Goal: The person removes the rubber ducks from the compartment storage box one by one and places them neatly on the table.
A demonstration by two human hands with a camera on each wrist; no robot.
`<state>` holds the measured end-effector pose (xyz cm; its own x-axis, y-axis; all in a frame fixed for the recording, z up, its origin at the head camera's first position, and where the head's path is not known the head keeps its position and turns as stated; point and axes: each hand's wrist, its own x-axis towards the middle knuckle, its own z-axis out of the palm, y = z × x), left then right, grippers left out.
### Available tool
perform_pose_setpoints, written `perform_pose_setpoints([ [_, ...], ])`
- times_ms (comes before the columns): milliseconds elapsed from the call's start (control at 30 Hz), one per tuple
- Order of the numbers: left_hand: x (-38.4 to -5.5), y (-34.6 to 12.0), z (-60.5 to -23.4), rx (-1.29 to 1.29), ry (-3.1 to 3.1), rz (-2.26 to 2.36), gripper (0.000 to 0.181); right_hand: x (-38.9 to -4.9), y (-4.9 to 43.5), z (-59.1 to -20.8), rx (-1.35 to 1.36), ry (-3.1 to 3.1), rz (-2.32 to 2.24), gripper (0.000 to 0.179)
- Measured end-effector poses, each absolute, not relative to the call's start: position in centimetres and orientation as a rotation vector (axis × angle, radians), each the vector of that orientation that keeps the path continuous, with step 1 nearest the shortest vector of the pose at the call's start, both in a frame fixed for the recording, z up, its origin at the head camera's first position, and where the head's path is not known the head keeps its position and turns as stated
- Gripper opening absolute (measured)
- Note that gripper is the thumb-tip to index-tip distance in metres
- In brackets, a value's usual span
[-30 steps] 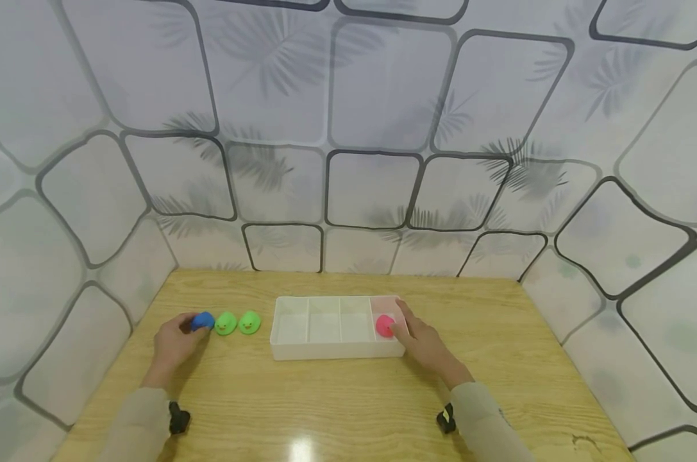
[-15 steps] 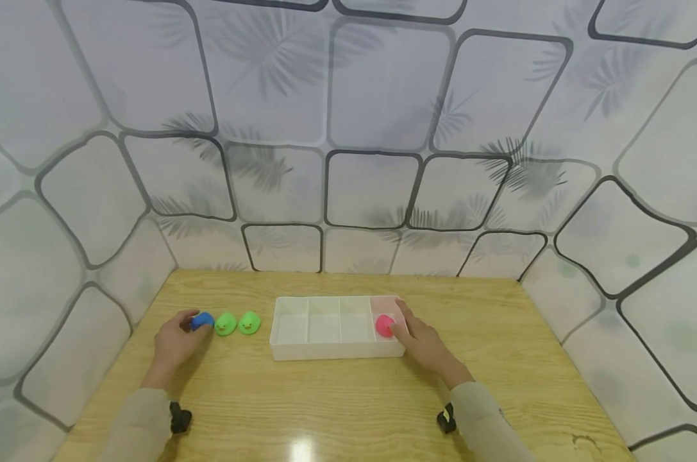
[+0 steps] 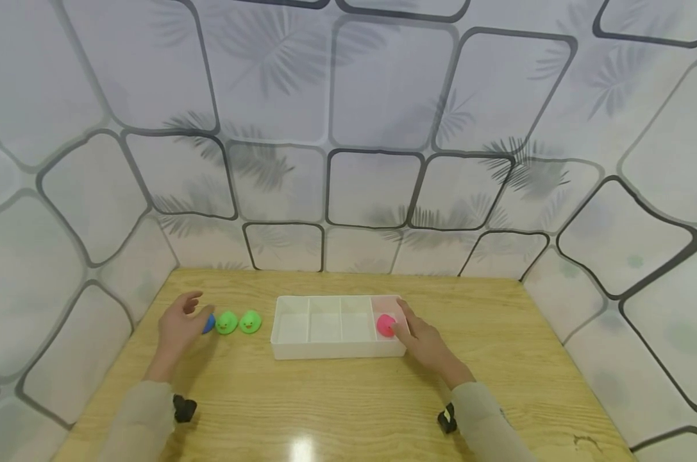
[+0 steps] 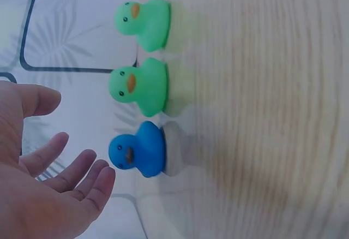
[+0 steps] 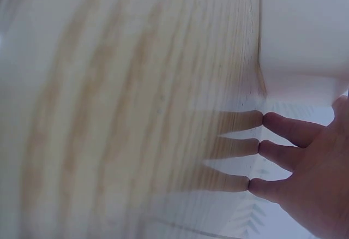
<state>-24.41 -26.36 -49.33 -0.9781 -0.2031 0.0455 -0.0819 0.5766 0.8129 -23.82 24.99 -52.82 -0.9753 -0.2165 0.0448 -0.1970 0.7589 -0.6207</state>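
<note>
In the head view, my left hand hovers beside and above a blue rubber duck, its fingers spread and loosely curved with nothing between them. The left wrist view shows the duck standing upright on the table, apart from the fingertips. Two green rubber ducks stand in a row with it. At the right end of a white four-part tray, my right hand grips the end wall, thumb over the rim and other fingers outside, several fingertips on the table. A pink toy sits in the rightmost compartment, partly behind the thumb.
The wooden table runs back to a pale wall patterned with dark outlines and leaves. Similar walls rise at the left and right. Each wrist wears a small black device. The tray's other compartments show bare white floors.
My left hand has let go of the blue duck and lifted slightly, fingers opening. The duck stays beside the green ones. My right hand and the tray have not moved.
</note>
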Motion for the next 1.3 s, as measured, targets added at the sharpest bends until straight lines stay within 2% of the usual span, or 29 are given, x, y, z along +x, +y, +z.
perform_pose_setpoints([
  [800,-24.4,-21.5,-47.2,-0.124,-2.616,-1.277,0.050,-23.9,25.1,-52.9,-0.339,2.902,-1.048,0.071],
  [1300,-24.6,-18.5,-46.0,-0.237,-2.632,-1.293,0.048,-24.8,26.9,-52.2,-0.272,2.626,-1.184,0.084],
])
